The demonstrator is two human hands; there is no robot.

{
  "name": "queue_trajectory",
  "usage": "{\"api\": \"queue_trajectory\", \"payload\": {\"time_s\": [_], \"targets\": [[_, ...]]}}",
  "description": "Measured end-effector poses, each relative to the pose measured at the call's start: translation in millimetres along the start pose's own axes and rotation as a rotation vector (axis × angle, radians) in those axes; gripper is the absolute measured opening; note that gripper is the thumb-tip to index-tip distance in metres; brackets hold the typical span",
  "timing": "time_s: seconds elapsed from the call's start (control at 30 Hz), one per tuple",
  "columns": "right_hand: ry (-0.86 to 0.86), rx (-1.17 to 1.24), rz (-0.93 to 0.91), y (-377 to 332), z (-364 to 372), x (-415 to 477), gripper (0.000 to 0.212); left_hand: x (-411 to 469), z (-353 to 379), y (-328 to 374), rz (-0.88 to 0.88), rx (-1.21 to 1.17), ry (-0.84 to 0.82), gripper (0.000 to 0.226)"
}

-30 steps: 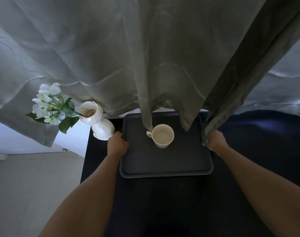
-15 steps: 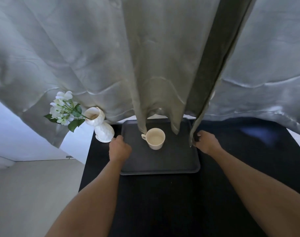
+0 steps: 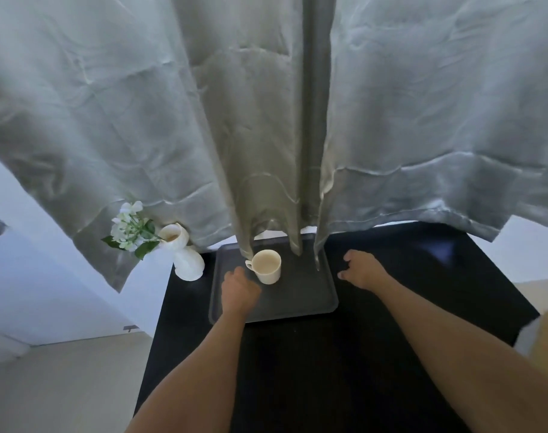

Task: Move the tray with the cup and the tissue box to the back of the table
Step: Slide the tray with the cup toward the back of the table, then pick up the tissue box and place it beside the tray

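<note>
My left hand [image 3: 239, 290] is over the near left part of the tray [image 3: 301, 295], knuckles up, fingers curled loosely, just short of the cup [image 3: 266, 266]; I cannot tell whether it touches the tray surface, and it is pinching nothing that I can see. My right hand [image 3: 361, 270] sits on the black table [image 3: 329, 370] just beside the tray's right edge, fingers spread and bent, gripping nothing, a sliver of dark table between it and the rim. Between the two hands, the grey tray lies flat at the far end of the table, its back edge tucked under the hanging curtain [image 3: 266, 120], whose folds drape onto it. The cream cup stands upright on the tray's left half, handle pointing left, close to my left fingertips. Out to the left, at the table's back corner, a white vase [image 3: 185, 260] leans with white flowers [image 3: 130, 226] spilling over the edge. I can't spot the tissue box from here.
</note>
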State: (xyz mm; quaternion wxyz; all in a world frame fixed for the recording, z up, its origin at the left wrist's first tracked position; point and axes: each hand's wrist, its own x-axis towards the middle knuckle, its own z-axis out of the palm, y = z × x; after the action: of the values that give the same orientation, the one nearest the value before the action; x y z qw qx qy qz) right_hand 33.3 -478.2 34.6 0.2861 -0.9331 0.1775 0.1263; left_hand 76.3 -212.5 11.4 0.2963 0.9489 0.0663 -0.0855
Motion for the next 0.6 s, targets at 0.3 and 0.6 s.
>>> {"api": "queue_trajectory", "payload": {"time_s": [0.3,0.6], "targets": [[0.103,-0.051,0.11,50,-27,-92,0.055,-99,19,36,0.081,-0.17,-0.095,0.041],[0.206,-0.005,0.211,108,-65,-159,0.051,-179,51,86,0.154,-0.273,-0.193,0.042]]}}
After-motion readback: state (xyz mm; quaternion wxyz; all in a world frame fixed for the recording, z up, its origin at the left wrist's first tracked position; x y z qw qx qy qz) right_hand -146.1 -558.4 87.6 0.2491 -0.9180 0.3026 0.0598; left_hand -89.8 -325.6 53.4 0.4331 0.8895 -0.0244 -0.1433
